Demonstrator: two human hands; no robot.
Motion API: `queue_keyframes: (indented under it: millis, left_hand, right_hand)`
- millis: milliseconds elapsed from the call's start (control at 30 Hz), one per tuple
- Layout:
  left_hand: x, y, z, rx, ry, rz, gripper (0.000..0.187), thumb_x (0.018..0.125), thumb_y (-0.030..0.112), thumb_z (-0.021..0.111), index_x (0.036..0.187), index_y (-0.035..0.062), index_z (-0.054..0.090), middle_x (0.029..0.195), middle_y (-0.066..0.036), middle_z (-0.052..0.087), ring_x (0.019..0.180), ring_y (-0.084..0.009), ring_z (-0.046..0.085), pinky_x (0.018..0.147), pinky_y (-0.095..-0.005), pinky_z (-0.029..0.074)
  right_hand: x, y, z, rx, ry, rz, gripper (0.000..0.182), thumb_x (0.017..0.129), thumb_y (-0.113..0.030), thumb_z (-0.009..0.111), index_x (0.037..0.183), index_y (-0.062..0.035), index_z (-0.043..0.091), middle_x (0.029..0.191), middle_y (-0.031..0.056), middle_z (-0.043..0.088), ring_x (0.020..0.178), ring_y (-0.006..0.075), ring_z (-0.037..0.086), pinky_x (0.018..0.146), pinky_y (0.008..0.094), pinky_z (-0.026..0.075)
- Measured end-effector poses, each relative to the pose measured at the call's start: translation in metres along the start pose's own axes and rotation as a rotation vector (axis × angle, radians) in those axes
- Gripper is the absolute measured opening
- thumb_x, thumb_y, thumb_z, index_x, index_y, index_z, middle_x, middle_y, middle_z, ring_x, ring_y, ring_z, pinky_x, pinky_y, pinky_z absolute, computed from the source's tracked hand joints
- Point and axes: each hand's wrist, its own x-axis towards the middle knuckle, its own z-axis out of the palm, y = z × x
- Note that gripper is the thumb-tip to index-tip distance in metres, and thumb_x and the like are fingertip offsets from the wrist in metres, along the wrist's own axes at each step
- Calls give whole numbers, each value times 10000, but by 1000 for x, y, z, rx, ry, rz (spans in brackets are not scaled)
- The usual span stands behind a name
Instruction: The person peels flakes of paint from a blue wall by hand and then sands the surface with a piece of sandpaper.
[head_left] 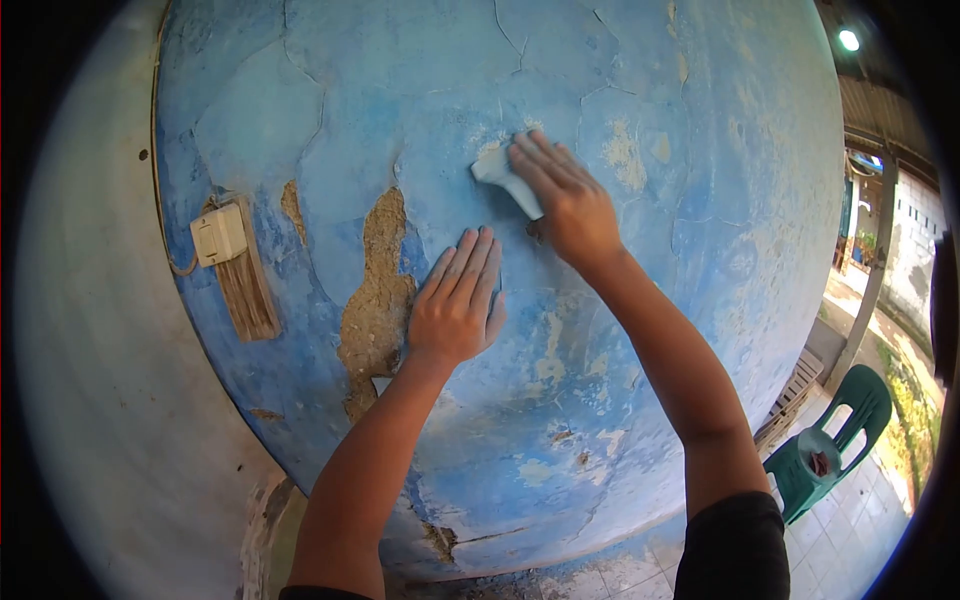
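Note:
A blue wall point(370, 150) with cracked, peeling paint fills the middle of the head view. Flat against it, beside a bare brown patch point(378, 300), lies my left hand point(457, 300), fingers pointing up and nothing seen in it. Higher and to the right, my right hand point(568, 200) presses a pale, folded sheet point(508, 182) to the wall. The sheet sticks out to the left of my fingers, and my palm hides the rest of it. Pale scraped spots point(624, 155) show near my right hand.
A light switch point(218, 236) on a wooden board point(247, 298) is at the left. A green chair point(835, 445) holding a clear container stands at the lower right on the tiled floor point(850, 520). Debris lies at the wall's foot.

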Motion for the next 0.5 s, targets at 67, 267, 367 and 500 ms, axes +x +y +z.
queue_keyframes:
  millis: [67,267,367,500]
  left_hand:
    - [-3,-1,1,-1,12,2,566,994,231,642,1498,-27,628,1611,-196,583,1537,-346,515,1268,-496,404]
    - [-18,9,1,9,-2,-67,555,998,223,631,1511,12,642,1598,-155,608,1538,-305,518,1283,-474,381]
    - [-24,12,1,14,-11,-83,550,998,235,637,1503,17,650,1593,-148,614,1533,-298,523,1282,-461,382]
    - [-23,13,-1,-1,8,-81,548,996,239,641,1495,14,655,1583,-149,623,1530,-302,526,1280,-460,385]
  right_hand:
    - [8,6,8,-38,70,70,517,904,33,704,1417,-24,704,1503,171,677,1458,338,597,1244,469,476]
    - [-19,-50,8,106,-49,19,510,905,56,675,1411,0,703,1517,190,662,1465,345,590,1231,481,486]
    - [-20,-17,6,-20,-55,-45,526,894,23,712,1419,-16,705,1545,189,638,1465,331,594,1239,468,479]
    - [15,0,16,-158,34,124,564,910,28,709,1468,-40,671,1585,163,607,1496,320,562,1259,473,459]
